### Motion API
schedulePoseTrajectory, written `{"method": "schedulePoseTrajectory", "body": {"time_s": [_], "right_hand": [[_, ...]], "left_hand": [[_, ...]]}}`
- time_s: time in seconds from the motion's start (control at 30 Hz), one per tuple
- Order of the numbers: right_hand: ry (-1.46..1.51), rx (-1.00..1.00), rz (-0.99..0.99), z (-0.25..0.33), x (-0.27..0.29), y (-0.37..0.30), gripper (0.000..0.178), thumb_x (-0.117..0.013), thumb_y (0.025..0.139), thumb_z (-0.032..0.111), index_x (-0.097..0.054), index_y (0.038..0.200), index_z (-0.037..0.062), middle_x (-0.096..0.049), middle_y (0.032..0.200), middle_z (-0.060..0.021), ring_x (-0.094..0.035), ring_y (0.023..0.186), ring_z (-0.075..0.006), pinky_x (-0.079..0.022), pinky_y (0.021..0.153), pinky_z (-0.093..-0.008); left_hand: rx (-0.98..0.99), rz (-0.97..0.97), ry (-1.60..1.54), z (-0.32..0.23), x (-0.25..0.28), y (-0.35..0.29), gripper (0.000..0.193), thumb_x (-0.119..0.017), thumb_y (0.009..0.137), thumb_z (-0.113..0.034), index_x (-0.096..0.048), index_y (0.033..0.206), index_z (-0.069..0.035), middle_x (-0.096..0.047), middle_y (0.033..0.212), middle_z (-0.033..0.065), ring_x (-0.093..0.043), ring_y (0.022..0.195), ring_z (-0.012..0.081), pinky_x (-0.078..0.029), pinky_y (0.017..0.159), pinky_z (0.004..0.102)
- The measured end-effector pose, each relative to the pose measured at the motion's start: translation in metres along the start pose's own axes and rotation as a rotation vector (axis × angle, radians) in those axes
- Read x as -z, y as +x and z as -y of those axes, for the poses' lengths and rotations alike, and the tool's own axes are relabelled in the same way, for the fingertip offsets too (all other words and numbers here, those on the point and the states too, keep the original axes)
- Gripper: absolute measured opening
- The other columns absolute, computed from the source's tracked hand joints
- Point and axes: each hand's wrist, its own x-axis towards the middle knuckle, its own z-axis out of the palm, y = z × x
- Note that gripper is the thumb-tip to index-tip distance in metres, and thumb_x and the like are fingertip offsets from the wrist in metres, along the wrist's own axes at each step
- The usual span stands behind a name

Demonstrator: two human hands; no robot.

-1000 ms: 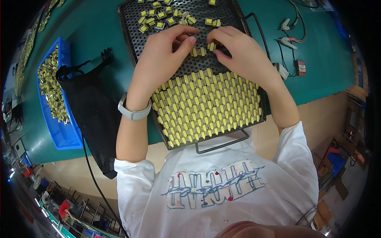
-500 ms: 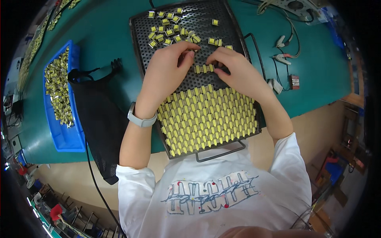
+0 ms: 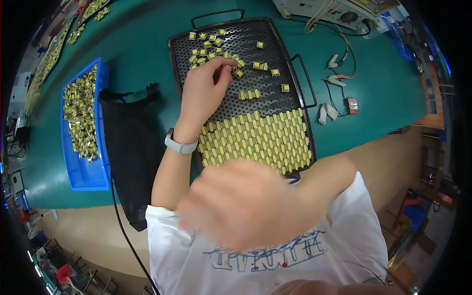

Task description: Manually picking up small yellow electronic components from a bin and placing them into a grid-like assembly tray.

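Across the left edge of the tray (image 3: 250, 32), the left hand (image 3: 207, 91) is held beside loose yellow components (image 3: 218, 43), its narrow grip's contents hidden, while over the near edge the right hand (image 3: 241, 204) is blurred, its grip indiscernible.

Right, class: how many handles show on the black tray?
3: the far handle at the far edge of the tray; the right handle on its right side; part of the near handle, the rest behind the right hand. The left forearm may hide another.
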Motion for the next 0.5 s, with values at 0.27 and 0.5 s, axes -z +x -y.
{"method": "schedulePoseTrajectory", "body": {"time_s": [0.27,0.5], "right_hand": [[0.333,-0.043,-0.343,0.062,0.017,0.018,0.022,-0.072,0.064,0.023,-0.06,0.078,0.0107,-0.055,0.07,-0.001,-0.053,0.057,-0.0148,-0.036,0.043,-0.0269],[0.021,0.36,-0.448,0.074,0.026,0.021,0.02,-0.071,0.077,0.02,-0.055,0.073,0.008,-0.047,0.069,-0.0012,-0.046,0.053,-0.0148,-0.032,0.043,-0.0261]], "left_hand": [[-0.077,-0.053,-0.009,0.004,0.0,0.008,0.019,-0.059,0.098,-0.013,-0.074,0.105,-0.005,-0.073,0.075,0.0092,-0.07,0.067,0.0192,-0.053,0.066,0.0311],[-0.104,-0.065,-0.028,0.005,0.001,0.007,0.019,-0.058,0.1,-0.011,-0.074,0.109,-0.003,-0.07,0.076,0.004,-0.065,0.069,0.0092,-0.049,0.064,0.025]]}}
